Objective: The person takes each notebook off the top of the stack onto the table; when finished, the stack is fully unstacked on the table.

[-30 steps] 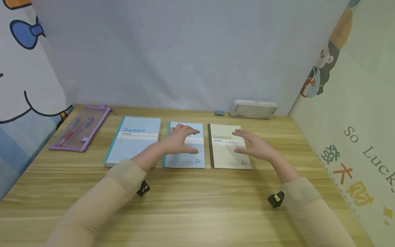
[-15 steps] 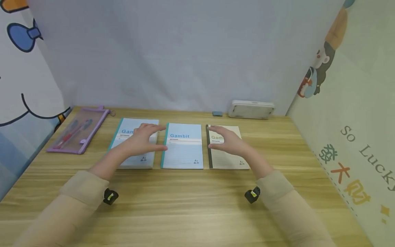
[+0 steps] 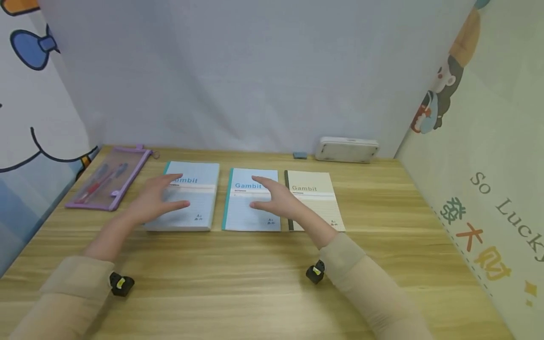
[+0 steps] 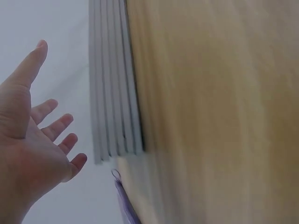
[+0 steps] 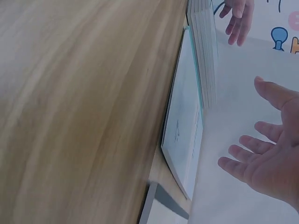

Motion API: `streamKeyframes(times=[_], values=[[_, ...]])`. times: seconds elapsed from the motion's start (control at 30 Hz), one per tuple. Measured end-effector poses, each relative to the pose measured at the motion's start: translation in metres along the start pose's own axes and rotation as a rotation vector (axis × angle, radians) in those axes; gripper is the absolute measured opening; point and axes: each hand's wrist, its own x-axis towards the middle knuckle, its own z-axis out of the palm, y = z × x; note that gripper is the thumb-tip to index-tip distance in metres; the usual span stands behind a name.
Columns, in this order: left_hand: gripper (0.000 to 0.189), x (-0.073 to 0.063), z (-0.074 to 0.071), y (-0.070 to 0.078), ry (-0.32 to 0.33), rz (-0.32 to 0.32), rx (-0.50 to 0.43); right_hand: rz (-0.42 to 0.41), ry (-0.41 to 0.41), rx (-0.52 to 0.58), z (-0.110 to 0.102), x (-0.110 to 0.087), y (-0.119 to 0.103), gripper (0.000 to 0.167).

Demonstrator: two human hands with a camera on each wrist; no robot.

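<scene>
My left hand [image 3: 150, 200] hovers over the left edge of a thick stack of blue Gambit notebooks [image 3: 197, 198], thumb and fingers spread apart. In the left wrist view, the stack's layered side [image 4: 114, 79] shows several notebooks piled up. Above the right part of a thinner blue notebook [image 3: 246, 215] in the middle floats my right hand [image 3: 280, 198], its fingers spread and holding nothing. A cream notebook [image 3: 314, 203] with a dark spine lies to the right, partly covered from view by the right wrist.
A purple mesh zip pouch [image 3: 116, 191] with pens inside lies at the table's left. Toward the back right are a small blue-grey eraser-like block [image 3: 300, 155] and a white case [image 3: 347, 150]. A pale curtain [image 3: 255, 80] hangs behind the wooden table [image 3: 229, 293].
Both hands have moved left: the left from the middle notebook to the stack's left edge, the right from the cream notebook to the middle one. The notebooks have stayed in place.
</scene>
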Motion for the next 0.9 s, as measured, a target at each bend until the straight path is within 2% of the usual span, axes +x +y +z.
streamKeyframes(times=[0.27,0.37,0.47,0.67,0.9], values=[[0.095,-0.011,-0.002,-0.033,0.050,-0.051,-0.003,-0.025,-0.059,0.009,0.023,0.019,-0.019,0.076],[0.101,-0.013,-0.003,-0.042,0.032,-0.082,0.002,-0.029,-0.071,0.030,0.031,0.025,-0.026,0.078],[0.105,-0.012,-0.004,-0.048,-0.015,-0.107,-0.009,-0.024,-0.075,0.056,0.039,0.032,-0.032,0.080],[0.104,-0.014,-0.009,-0.056,-0.079,-0.155,-0.029,-0.033,-0.070,0.069,0.057,0.044,-0.037,0.079],[0.098,-0.014,-0.013,-0.057,-0.097,-0.156,-0.033,-0.023,-0.101,0.068,0.076,0.055,-0.042,0.083]])
